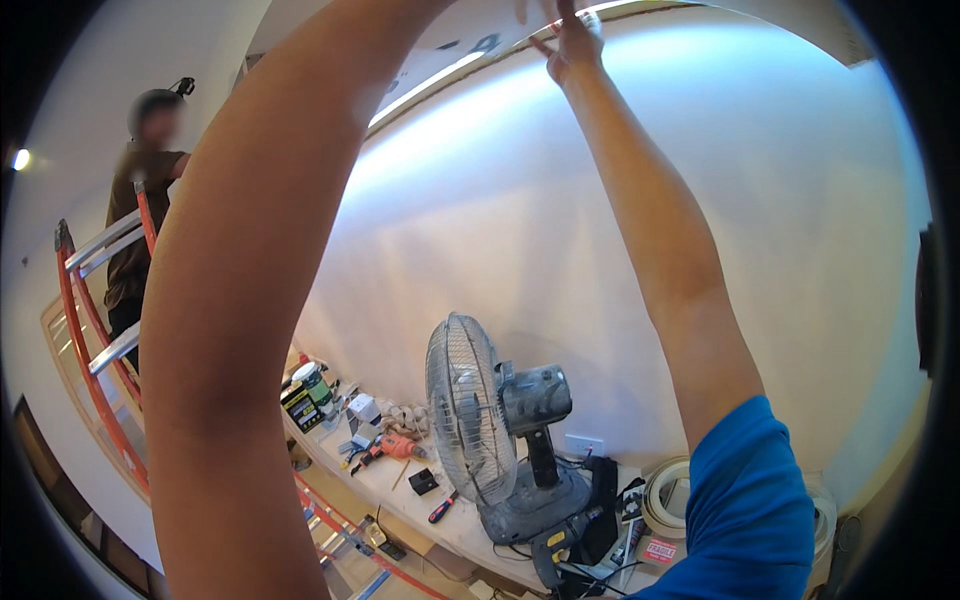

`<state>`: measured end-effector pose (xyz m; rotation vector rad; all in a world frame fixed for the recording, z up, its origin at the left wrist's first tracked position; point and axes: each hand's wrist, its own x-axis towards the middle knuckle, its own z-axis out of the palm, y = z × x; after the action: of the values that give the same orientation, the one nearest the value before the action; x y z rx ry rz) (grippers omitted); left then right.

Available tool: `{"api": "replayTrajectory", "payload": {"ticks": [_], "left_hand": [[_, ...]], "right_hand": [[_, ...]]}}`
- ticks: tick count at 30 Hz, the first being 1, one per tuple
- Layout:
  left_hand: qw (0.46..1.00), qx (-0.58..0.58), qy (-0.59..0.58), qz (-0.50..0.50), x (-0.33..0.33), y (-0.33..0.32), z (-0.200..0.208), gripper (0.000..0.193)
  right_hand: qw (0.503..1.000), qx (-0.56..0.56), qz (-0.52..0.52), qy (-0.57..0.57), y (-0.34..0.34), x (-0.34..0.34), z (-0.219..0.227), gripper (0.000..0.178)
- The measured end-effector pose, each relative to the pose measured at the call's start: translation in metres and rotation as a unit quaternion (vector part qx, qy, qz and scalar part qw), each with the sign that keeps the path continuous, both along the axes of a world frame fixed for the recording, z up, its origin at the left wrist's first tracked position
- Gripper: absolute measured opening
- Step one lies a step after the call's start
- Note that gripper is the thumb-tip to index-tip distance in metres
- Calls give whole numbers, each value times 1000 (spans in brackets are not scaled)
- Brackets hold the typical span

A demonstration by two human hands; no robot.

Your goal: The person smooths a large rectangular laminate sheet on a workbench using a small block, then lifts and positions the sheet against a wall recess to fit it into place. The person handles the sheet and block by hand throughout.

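Both my arms reach up to the ceiling. My right hand (575, 52) is at the edge of a white ceiling panel (450, 32), beside the bright gap where the panel meets the wall. Its visible fingers are spread, and some run off the top of the picture. A pale, bright patch shows by the hand; I cannot make out whether it is a thing or just light. My left arm (250, 250) crosses the left side, and its hand is beyond the top edge. A strip of light (430, 85) glows along the gap.
Below, a dusty fan (470, 410) stands on a cluttered worktop, with an orange power tool (400, 447), a screwdriver (442, 507), a cordless drill (555, 545) and rolls of tape-like strip (668, 497). At left, a person (135, 220) stands at an orange ladder (95, 370).
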<state>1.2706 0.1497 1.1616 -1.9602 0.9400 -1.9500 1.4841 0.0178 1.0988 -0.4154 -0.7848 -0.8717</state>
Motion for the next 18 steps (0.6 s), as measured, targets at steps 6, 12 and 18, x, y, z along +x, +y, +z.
{"api": "replayTrajectory", "payload": {"ticks": [6, 12, 18], "left_hand": [[998, 30, 1, -57, -26, -10, 5, 36], [997, 47, 45, -28, -9, 11, 1, 34], [988, 145, 10, -62, -13, 22, 15, 36]], "right_hand": [[998, -64, 21, 15, -37, 25, 26, 86], [997, -78, 25, -8, -18, 2, -6, 90], [997, -56, 29, -48, -25, 3, 6, 89]]}}
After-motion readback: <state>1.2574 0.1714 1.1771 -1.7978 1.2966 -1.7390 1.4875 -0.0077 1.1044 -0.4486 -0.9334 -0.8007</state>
